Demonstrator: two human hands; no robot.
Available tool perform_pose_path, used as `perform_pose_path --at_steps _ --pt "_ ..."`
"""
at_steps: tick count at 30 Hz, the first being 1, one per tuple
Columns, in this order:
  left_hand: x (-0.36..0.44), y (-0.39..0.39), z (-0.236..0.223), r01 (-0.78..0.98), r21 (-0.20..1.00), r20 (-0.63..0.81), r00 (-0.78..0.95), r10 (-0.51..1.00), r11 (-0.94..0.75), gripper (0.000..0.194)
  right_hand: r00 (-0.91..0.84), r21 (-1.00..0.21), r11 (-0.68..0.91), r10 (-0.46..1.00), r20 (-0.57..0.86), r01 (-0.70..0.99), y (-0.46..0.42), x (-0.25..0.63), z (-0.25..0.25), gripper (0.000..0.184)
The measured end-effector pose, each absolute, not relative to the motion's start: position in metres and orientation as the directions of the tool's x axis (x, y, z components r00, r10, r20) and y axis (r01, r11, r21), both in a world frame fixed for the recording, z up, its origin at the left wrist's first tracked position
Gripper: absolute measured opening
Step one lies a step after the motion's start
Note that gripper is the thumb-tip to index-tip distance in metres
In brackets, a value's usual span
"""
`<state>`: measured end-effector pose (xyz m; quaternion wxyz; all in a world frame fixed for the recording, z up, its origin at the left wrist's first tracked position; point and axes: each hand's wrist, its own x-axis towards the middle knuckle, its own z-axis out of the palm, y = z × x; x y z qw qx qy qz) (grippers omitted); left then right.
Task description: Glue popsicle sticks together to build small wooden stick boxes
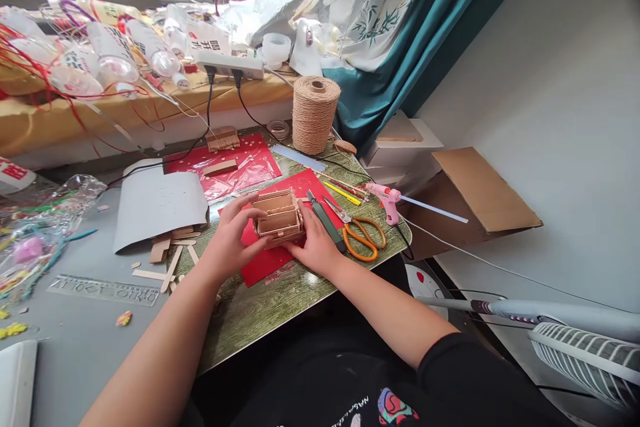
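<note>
Between my two hands is a small wooden box [278,221] built of craft sticks, its top uncovered and a divider across its inside. My left hand [235,237] grips its left side, fingers along the far and near edges. On the right side, my right hand [316,240] closes on the wall near the front corner. Beneath the box lies a red sheet [260,269]. Just right of my right hand are a dark green utility knife [325,217] and scissors [364,235] with orange handles. The box's underside is hidden.
A pink glue gun [387,200] rests at the table's right edge with its cord hanging. Behind stand a twine spool [315,117] and glue sticks [299,158]. Leftward are loose craft sticks [173,269], a clear ruler [105,289] and grey card [160,203]. A fan [585,360] stands lower right.
</note>
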<state>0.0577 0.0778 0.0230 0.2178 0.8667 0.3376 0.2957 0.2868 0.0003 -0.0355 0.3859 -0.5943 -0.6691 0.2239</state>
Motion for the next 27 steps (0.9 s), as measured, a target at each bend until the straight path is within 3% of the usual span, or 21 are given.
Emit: perform_pose_path --at_steps 15,23,27 --pt "0.066 0.074 0.009 0.410 0.678 0.370 0.527 0.765 -0.611 0.034 -0.024 -0.708 0.209 0.965 0.262 0.675 0.000 0.285 -0.037 0.113" --pt "0.071 0.072 0.009 0.390 0.686 0.411 0.488 0.770 -0.614 0.035 -0.036 -0.719 0.211 0.967 0.251 0.662 0.002 0.287 -0.035 0.108" --pt "0.068 0.072 0.015 0.458 0.615 0.409 0.510 0.757 -0.642 0.039 -0.044 -0.725 0.226 0.964 0.262 0.650 0.004 0.288 -0.034 0.103"
